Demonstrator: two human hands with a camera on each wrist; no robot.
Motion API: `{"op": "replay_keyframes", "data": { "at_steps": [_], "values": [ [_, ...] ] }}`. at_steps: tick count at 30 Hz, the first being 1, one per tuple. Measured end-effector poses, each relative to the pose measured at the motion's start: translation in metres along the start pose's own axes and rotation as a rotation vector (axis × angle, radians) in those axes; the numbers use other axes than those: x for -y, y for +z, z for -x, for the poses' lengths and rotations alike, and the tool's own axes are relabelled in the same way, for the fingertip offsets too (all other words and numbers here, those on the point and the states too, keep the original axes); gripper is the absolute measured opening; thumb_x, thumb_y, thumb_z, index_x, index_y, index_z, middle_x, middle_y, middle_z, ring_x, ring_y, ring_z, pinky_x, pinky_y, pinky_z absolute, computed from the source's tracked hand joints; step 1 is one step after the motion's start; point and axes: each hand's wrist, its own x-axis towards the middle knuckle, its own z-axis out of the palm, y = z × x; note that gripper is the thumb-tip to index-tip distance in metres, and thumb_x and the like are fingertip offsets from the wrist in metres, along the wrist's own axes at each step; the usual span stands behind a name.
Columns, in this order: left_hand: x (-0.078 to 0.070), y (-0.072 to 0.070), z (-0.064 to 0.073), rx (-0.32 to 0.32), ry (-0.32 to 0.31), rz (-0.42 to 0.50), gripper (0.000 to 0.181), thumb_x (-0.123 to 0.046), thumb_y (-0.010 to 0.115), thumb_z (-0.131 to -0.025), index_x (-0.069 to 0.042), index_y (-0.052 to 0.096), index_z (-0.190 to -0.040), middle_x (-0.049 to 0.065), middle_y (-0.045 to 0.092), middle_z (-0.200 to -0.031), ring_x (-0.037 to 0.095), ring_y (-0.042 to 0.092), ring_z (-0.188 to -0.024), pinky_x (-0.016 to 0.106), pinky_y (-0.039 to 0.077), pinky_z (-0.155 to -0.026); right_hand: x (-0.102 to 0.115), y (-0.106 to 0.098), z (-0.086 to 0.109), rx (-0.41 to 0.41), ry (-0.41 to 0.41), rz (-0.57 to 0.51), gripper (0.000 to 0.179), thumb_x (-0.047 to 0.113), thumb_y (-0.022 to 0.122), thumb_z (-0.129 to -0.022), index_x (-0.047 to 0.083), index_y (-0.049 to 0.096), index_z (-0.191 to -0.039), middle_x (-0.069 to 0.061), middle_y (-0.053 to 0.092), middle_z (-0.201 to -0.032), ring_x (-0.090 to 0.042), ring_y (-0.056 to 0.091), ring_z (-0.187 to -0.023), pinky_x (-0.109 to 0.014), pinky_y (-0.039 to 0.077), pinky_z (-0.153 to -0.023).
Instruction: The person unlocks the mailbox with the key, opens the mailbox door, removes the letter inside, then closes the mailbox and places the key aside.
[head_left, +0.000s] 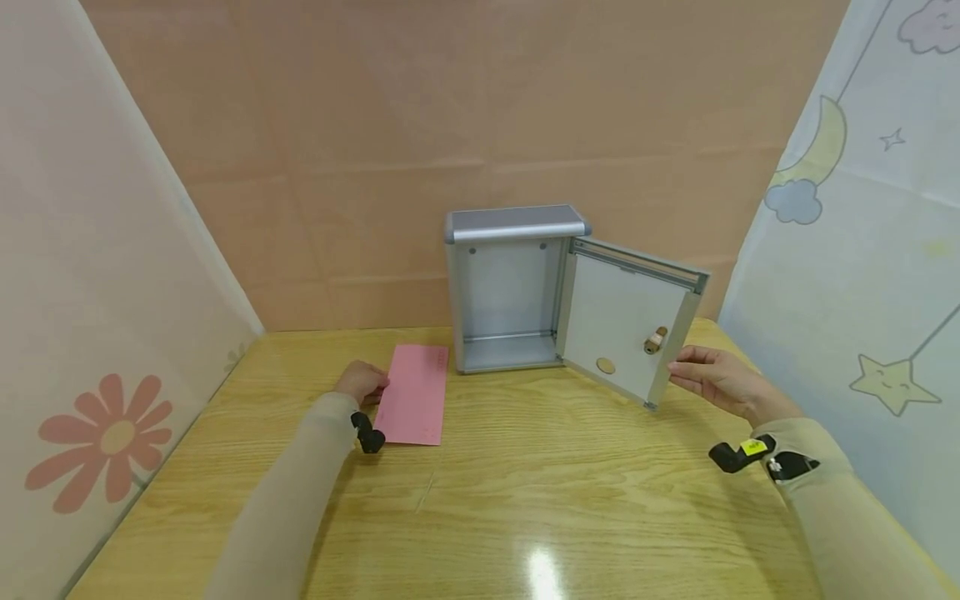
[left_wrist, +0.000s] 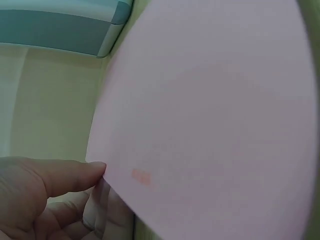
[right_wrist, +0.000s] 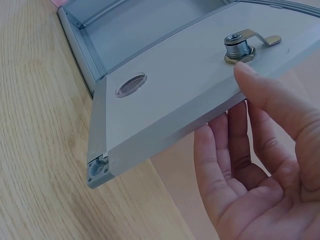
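A pink envelope (head_left: 412,396) with small printed squares lies to the left of a silver metal mailbox (head_left: 517,221). My left hand (head_left: 362,382) pinches the envelope's left edge; in the left wrist view the thumb presses its upper face near a corner (left_wrist: 97,169). The mailbox door (head_left: 617,304) is swung out to the right, exposing the bare interior. With my right hand (head_left: 723,383) I hold the door's free edge, thumb on the inner side near the cam lock (right_wrist: 239,49), fingers behind. A small oval hole (right_wrist: 131,85) shows low in the door.
Everything stands on a wood-grain table (head_left: 525,467). A plain tan backdrop (head_left: 360,167) rises behind the mailbox. Pale printed curtains flank the table, one with a flower (head_left: 112,437) on the left, one with a star (head_left: 896,383) on the right.
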Motion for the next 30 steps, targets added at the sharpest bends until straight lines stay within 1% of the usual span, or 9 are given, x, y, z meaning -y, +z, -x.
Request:
{"op": "replay_keyframes", "data": {
  "at_steps": [3, 6, 8, 14, 16, 20, 26, 30],
  "values": [
    [0.001, -0.001, -0.001, -0.021, 0.039, -0.090, 0.027, -0.008, 0.060, -0.092, 0.005, 0.061, -0.116, 0.011, 0.062, -0.097, 0.018, 0.059, -0.080, 0.026, 0.052, -0.067, 0.000, 0.000, -0.001, 0.000, 0.006, -0.007, 0.024, -0.007, 0.046, -0.098, 0.009, 0.064, -0.099, -0.002, 0.066, -0.097, -0.013, 0.067, -0.097, -0.026, 0.053, -0.090],
    [0.002, -0.002, -0.003, -0.028, 0.087, -0.172, 0.026, -0.008, 0.061, -0.090, 0.006, 0.063, -0.112, 0.012, 0.064, -0.093, 0.020, 0.060, -0.078, 0.028, 0.051, -0.064, 0.000, 0.000, -0.002, 0.005, 0.005, -0.009, 0.025, -0.008, 0.046, -0.098, 0.009, 0.064, -0.099, -0.002, 0.067, -0.097, -0.013, 0.068, -0.097, -0.026, 0.053, -0.090],
    [0.002, -0.001, -0.003, -0.042, 0.097, -0.208, 0.024, -0.008, 0.062, -0.088, 0.005, 0.065, -0.108, 0.012, 0.064, -0.090, 0.021, 0.060, -0.076, 0.028, 0.050, -0.062, 0.001, 0.000, -0.002, 0.008, 0.001, -0.004, 0.025, -0.008, 0.046, -0.098, 0.009, 0.065, -0.099, -0.002, 0.067, -0.097, -0.013, 0.068, -0.096, -0.026, 0.053, -0.090],
    [0.002, 0.000, -0.004, -0.050, 0.096, -0.181, 0.019, -0.007, 0.063, -0.086, 0.004, 0.067, -0.101, 0.011, 0.064, -0.084, 0.021, 0.058, -0.071, 0.027, 0.048, -0.056, 0.002, 0.001, -0.001, 0.010, 0.005, 0.005, 0.025, -0.008, 0.045, -0.098, 0.008, 0.063, -0.099, -0.002, 0.065, -0.097, -0.013, 0.067, -0.097, -0.026, 0.052, -0.091],
    [0.001, 0.001, -0.004, -0.050, 0.105, -0.184, 0.019, -0.006, 0.063, -0.085, 0.004, 0.067, -0.101, 0.011, 0.064, -0.083, 0.020, 0.058, -0.069, 0.027, 0.048, -0.055, 0.003, 0.002, 0.000, 0.008, 0.012, 0.004, 0.025, -0.008, 0.045, -0.098, 0.009, 0.063, -0.099, -0.002, 0.065, -0.097, -0.013, 0.067, -0.097, -0.026, 0.052, -0.091],
    [0.000, 0.002, 0.000, -0.061, 0.101, -0.199, 0.017, -0.005, 0.064, -0.084, 0.003, 0.068, -0.098, 0.010, 0.063, -0.079, 0.020, 0.057, -0.067, 0.027, 0.046, -0.053, 0.002, 0.001, 0.001, 0.012, 0.017, -0.002, 0.026, -0.009, 0.045, -0.098, 0.009, 0.064, -0.098, -0.002, 0.065, -0.097, -0.013, 0.067, -0.097, -0.026, 0.052, -0.091],
    [-0.002, 0.003, 0.005, -0.075, 0.097, -0.203, 0.006, -0.004, 0.063, -0.083, 0.001, 0.066, -0.085, 0.006, 0.058, -0.069, 0.018, 0.052, -0.061, 0.026, 0.043, -0.049, 0.001, 0.000, 0.000, 0.033, 0.009, -0.018, 0.028, -0.010, 0.043, -0.098, 0.008, 0.064, -0.099, -0.002, 0.066, -0.097, -0.014, 0.067, -0.097, -0.025, 0.053, -0.089],
    [-0.003, 0.004, 0.006, -0.074, 0.111, -0.224, 0.007, -0.004, 0.063, -0.082, -0.001, 0.064, -0.077, 0.005, 0.056, -0.064, 0.017, 0.050, -0.057, 0.026, 0.041, -0.048, 0.001, 0.000, 0.000, 0.043, 0.007, -0.022, 0.028, -0.010, 0.043, -0.098, 0.008, 0.064, -0.099, -0.002, 0.066, -0.097, -0.014, 0.067, -0.098, -0.026, 0.053, -0.090]
  ]
}}
